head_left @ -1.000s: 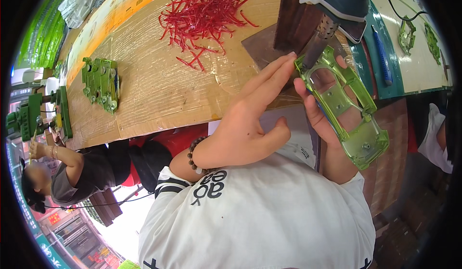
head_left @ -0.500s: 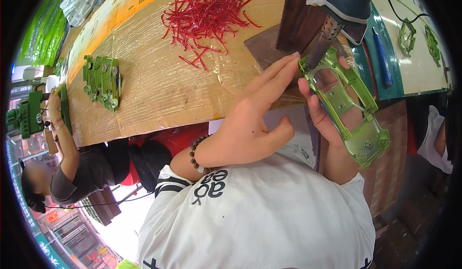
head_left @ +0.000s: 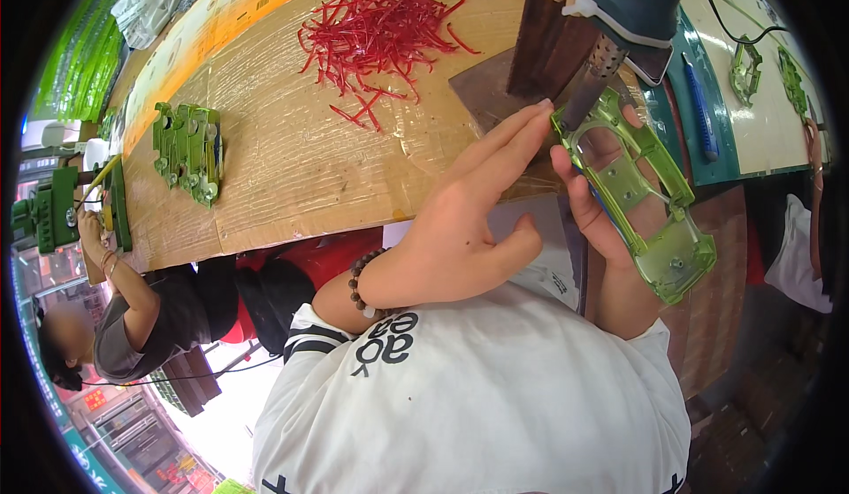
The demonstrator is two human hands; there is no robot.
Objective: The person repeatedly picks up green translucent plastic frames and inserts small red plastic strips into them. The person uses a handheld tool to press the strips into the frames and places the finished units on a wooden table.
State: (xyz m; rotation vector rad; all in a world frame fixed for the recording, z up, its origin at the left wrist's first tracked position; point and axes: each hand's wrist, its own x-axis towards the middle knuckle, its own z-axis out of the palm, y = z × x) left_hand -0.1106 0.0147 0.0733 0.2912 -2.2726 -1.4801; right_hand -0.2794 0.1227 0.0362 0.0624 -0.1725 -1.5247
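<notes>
My right hand grips a translucent green plastic toy car body, fingers along its side and behind it. The car body is held tilted, its far end under the dark tip of a hot tool with a perforated metal sleeve. Whether the tip touches the plastic, I cannot tell. With fingers stretched out, my left hand reaches to the car body's far left corner; the fingertips rest at or right beside it, thumb apart.
A brown metal bracket stands beside the tool on a dark plate. Red plastic strips are heaped on the cardboard-covered table. Green car bodies lie at left. A blue cutter knife lies right. Another person works at left.
My hands and the car body have hardly moved. At left, the other person's hand has come down lower beside the green machine. Part of another arm now shows at the far right.
</notes>
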